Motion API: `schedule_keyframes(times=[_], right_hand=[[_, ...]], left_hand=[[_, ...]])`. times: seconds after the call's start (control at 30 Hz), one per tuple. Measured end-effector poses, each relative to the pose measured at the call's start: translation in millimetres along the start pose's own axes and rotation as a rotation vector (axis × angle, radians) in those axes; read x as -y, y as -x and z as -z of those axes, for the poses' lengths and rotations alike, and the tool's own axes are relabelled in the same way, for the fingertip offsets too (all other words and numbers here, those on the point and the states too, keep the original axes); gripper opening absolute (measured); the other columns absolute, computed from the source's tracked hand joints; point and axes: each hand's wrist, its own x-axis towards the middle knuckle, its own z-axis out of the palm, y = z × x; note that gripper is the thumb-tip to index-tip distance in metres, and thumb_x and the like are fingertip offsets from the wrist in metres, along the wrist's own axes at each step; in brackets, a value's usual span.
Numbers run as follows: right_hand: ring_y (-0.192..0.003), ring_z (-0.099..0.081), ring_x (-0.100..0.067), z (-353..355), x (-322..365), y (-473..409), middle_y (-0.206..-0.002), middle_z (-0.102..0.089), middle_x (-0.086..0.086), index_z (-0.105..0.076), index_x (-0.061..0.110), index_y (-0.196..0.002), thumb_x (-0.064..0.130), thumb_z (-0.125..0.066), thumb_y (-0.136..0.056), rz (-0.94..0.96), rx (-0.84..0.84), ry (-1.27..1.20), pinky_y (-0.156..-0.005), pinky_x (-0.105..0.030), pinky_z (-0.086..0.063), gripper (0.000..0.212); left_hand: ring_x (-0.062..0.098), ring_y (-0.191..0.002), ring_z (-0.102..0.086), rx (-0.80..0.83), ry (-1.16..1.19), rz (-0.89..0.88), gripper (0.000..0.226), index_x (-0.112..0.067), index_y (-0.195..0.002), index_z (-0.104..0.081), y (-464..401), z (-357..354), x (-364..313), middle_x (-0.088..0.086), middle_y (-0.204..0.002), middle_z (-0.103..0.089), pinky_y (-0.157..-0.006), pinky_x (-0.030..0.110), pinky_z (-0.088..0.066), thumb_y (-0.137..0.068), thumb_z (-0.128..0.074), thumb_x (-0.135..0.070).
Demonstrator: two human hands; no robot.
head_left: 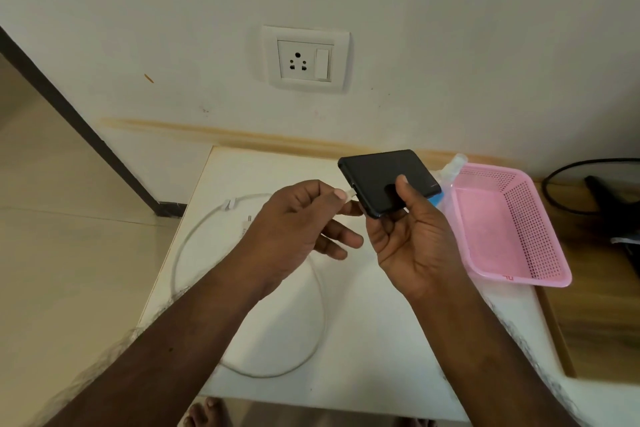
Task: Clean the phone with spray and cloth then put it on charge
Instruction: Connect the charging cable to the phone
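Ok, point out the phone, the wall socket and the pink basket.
phone (381, 177): head view, on its black back.
wall socket (298, 61): head view, among its pin holes.
pink basket (519, 218): head view, on its perforated right wall.

Both hands raised — fingers (341, 193) pinched

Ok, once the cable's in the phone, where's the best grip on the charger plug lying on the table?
Take the charger plug by its white body, coming from above on the pin-free side. It lies flat on the white table, pins pointing left, partly hidden behind the left hand, so its far end can't be judged.
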Motion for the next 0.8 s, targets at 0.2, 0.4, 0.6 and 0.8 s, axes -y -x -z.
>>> schedule_keyframes(times=[0.2, 0.4, 0.6, 0.8], right_hand=[[-0.091, -0.072, -0.032, 0.7, -0.3, 0.4, -0.111, -0.069, -0.02, -0.054, 0.012, -0.126, 0.021, -0.064, -0.09, 0.009, 0.031, 0.005, -0.058, -0.03, -0.059, 0.038], [-0.097, -0.07, -0.034, 5.2, -3.2, -3.0, -0.116, -0.068, -0.02, -0.05, 0.011, -0.132, 0.02, -0.06, -0.095, 0.012, 0.06, 0.038, -0.062, -0.032, -0.059, 0.04], [-0.104, -0.066, -0.04, 9.2, -0.7, -8.1, -0.117, -0.068, -0.016, -0.05, 0.017, -0.132, 0.019, -0.06, -0.094, 0.084, 0.095, 0.228, -0.07, -0.041, -0.059, 0.039], [-0.104, -0.066, -0.039, 10.7, -1.4, -9.3, -0.118, -0.068, -0.014, -0.049, 0.016, -0.134, 0.02, -0.062, -0.093, 0.106, 0.094, 0.292, -0.072, -0.041, -0.058, 0.043]], left_hand=[[0.027, -0.075, -0.076, -0.025, 0.041, 0.001, 0.023, -0.004, -0.09, -0.063, -1.6, 0.8, -0.4, 0.01, -0.096, -0.078, -0.061, 0.029, -0.059, -0.103, -0.052, -0.02], [0.029, -0.076, -0.076, -0.038, 0.013, 0.023, 0.024, -0.003, -0.086, -0.062, -4.1, 3.3, 3.0, 0.009, -0.092, -0.078, -0.061, 0.029, -0.06, -0.103, -0.053, -0.018], [0.029, -0.074, -0.076, -0.052, -0.1, 0.058, 0.027, 0.004, -0.092, -0.061, -5.1, 10.1, 6.2, 0.008, -0.089, -0.078, -0.061, 0.031, -0.061, -0.101, -0.055, -0.021], [0.03, -0.076, -0.076, -0.042, -0.118, 0.062, 0.026, 0.002, -0.093, -0.062, -5.3, 11.9, 9.5, 0.008, -0.089, -0.078, -0.062, 0.032, -0.062, -0.102, -0.055, -0.022]])
